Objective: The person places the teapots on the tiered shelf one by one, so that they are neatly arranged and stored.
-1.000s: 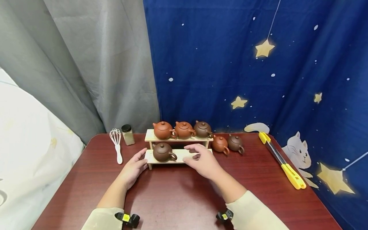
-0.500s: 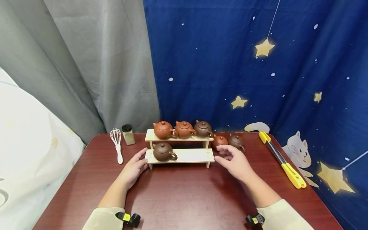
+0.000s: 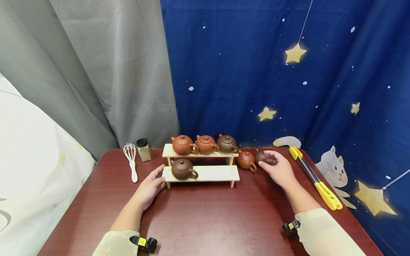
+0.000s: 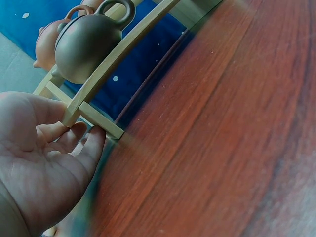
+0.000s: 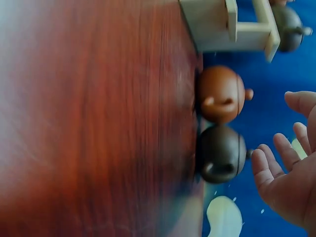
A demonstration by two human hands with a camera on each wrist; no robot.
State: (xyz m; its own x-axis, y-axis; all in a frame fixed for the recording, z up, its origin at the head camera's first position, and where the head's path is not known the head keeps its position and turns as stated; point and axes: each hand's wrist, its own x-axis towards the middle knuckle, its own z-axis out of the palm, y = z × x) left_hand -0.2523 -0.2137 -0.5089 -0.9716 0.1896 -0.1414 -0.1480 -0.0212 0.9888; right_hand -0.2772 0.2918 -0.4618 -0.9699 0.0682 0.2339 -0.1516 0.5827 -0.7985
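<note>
My left hand [image 3: 150, 188] holds the left end of a two-tier wooden display stand [image 3: 214, 173], thumb and fingers at the lower step's edge in the left wrist view. On that step sits a dark brown teapot [image 3: 181, 169]. My right hand [image 3: 279, 170] hovers with parted fingers at a second dark brown teapot [image 5: 221, 150] on the table, partly covering it in the head view. Its fingertips are close to that pot's lid knob in the right wrist view. Beside this pot stands a reddish-brown teapot [image 3: 246, 160], right of the stand.
Along the upper step stand two reddish-brown teapots [image 3: 182, 145] and a dark one [image 3: 226, 144]. A white whisk [image 3: 131, 161] and a black-lidded jar [image 3: 143, 150] are at the left of the table [image 3: 208, 217]. Yellow-handled tongs [image 3: 315, 179] lie at the right edge. Curtains hang behind.
My right hand has moved right, from over the lower step past the reddish-brown teapot to the dark teapot on the table. The left hand has stayed at the stand's end.
</note>
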